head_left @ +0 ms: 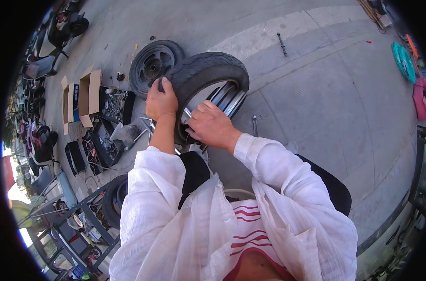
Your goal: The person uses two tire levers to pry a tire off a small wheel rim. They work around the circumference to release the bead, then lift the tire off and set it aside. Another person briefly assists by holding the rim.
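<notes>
A black tyre (208,64) stands upright between my legs, with bright metal rim pieces or tools (226,99) inside its opening. My left hand (161,99) is closed on the tyre's upper left side, thumb up. My right hand (209,124) is curled inside the tyre opening, beside the metal, on something I cannot make out. Behind the tyre, a second tyre on a dark wheel (152,68) lies flat on the concrete.
Open cardboard boxes (88,96) and black trays of hardware (105,145) sit left. A long tool (281,44) and a wrench (254,125) lie on the concrete. Scooters (49,140) line the left; turquoise (402,60) and pink (422,98) items sit far right.
</notes>
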`<state>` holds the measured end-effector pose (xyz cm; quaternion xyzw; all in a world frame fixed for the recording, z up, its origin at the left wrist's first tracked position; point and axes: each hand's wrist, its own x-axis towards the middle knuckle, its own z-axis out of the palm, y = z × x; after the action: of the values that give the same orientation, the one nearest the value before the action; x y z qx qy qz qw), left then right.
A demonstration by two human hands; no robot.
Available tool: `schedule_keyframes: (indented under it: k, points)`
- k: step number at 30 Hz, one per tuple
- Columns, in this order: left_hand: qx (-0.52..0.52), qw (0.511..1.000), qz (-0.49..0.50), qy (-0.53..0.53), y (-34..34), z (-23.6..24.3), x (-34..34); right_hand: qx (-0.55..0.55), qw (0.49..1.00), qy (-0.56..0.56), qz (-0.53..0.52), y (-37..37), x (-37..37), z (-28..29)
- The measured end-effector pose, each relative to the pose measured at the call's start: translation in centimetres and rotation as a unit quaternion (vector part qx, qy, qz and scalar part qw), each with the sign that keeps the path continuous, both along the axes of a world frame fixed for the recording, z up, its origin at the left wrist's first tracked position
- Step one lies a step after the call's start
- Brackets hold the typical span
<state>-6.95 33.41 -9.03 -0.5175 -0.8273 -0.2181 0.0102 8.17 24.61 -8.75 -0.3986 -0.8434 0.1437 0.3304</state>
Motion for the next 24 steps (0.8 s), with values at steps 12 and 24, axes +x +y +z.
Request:
schedule_keyframes:
  k: [12, 24]
  points:
    - [-0.038, 0.982, -0.181, 0.027, -4.8, 2.5, 0.8, -0.006, 0.955, -0.287, 0.072, -2.8, -1.7, 0.4]
    - [-0.032, 0.977, -0.204, 0.049, -3.7, 2.8, 0.3, 0.079, 0.908, -0.397, 0.113, -3.9, -1.2, 0.9]
